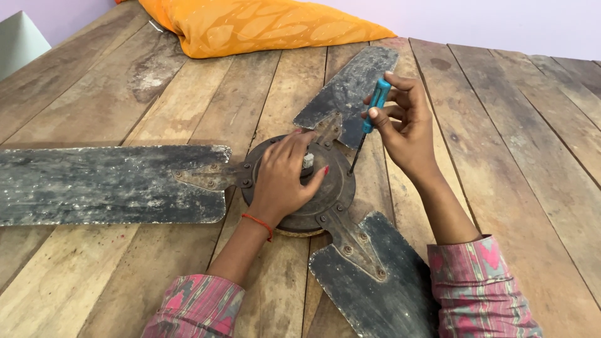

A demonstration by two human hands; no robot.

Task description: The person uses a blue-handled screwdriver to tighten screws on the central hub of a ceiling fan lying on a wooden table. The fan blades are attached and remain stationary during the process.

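Ceiling fan (300, 188), old and grimy, flat on plank table (532, 144), three dust-caked blades (106, 184) splayed from rusty motor hub. Left hand (285, 178) spread open over hub, apparently steadying it, fingers beside central shaft. Right hand (404, 122) closed around blue-handled screwdriver (369, 119), tip angled down at hub's rim near a blade bracket screw. Orange pillow (250, 25) at table's far edge.
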